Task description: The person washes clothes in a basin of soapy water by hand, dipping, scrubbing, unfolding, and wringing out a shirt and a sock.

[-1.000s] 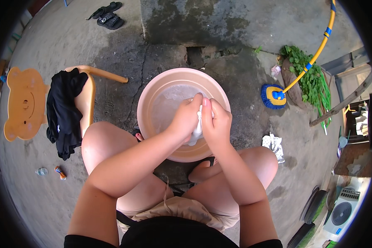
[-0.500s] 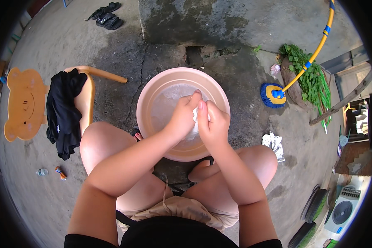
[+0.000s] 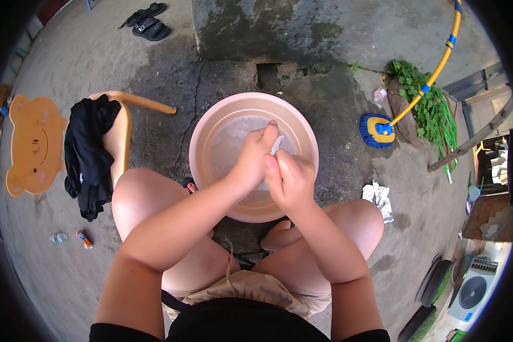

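A piece of white cloth [image 3: 277, 145] is pinched between my two hands, most of it hidden by the fingers. My left hand [image 3: 259, 153] is closed on it, thumb pointing away from me. Just to the right, my right hand [image 3: 293, 178] is closed in a fist on the same cloth, a little nearer to me. Both are held over a round pink basin [image 3: 204, 114], which stands on the ground in front of me. Cloudy, sudsy water [image 3: 225, 149] lies in the basin.
At the left, black clothing [image 3: 91, 145] hangs over an orange chair [image 3: 35, 145]. A yellow-handled mop with a blue head [image 3: 377, 131] and green plants [image 3: 420, 97] are at the right. White spotted cloth [image 3: 378, 200] lies beside my right knee. Black sandals [image 3: 150, 28] lie far left.
My right hand has turned and drawn slightly toward me. The cloth between the hands now shows as a small strip at the top instead of a hanging bunch.
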A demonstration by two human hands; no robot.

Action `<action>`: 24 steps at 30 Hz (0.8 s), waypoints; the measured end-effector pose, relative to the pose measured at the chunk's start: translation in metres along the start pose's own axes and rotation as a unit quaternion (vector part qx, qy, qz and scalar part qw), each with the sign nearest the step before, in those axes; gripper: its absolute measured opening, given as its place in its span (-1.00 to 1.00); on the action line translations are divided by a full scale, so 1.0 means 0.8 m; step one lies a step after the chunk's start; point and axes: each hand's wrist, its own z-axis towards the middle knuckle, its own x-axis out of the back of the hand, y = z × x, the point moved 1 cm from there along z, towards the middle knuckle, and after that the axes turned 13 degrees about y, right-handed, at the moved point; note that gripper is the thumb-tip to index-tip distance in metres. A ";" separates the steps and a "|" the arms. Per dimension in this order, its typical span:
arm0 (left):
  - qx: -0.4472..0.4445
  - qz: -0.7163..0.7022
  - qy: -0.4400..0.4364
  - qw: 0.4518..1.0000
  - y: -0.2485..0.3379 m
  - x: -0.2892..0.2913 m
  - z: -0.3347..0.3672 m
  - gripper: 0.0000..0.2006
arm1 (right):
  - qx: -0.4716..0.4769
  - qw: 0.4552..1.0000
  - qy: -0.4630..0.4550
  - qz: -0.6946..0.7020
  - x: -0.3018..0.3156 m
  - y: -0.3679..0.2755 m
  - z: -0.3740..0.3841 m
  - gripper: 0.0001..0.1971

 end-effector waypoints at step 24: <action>0.012 0.010 0.008 1.000 -0.003 -0.005 -0.002 -0.60 | 0.019 0.999 0.006 -0.041 -0.002 0.000 0.007 -0.70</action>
